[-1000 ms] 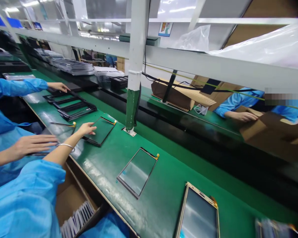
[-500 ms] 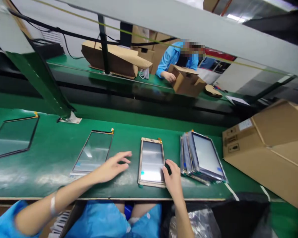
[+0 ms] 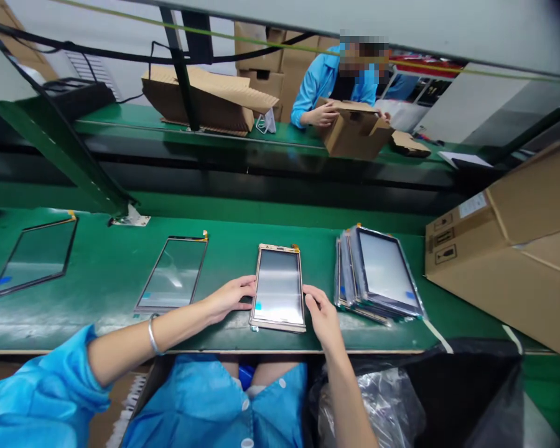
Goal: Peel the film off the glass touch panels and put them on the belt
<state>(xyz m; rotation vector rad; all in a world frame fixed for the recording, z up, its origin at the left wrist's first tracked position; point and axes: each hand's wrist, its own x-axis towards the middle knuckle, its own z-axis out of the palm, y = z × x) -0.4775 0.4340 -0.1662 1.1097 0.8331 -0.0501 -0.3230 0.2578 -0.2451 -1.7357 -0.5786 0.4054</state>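
A tablet screen (image 3: pixel 280 283) with a pale gold frame lies flat on the green bench in front of me, a small orange flex tail at its top. My left hand (image 3: pixel 231 297) is at its left edge, fingertips touching the frame. On the opposite side my right hand (image 3: pixel 323 311) has its bent fingers and thumb against the right edge, so the screen sits gripped between both hands. Left of it lies a clear glass touch panel (image 3: pixel 175 274) with a dark border. Another dark-bordered glass panel (image 3: pixel 40 258) is farther left.
To the right stands a stack of film-wrapped screens (image 3: pixel 382 274). Beyond it is a big cardboard box (image 3: pixel 508 249). A black bag (image 3: pixel 462 392) with clear plastic hangs at the bench's front edge. Across the bench, a co-worker in blue (image 3: pixel 320 81) handles a small carton (image 3: pixel 359 134).
My left hand has moved right, from above the bench to the screen's left edge. My right hand stays at its right edge. The view has shifted, and the co-worker now has both hands on the carton.
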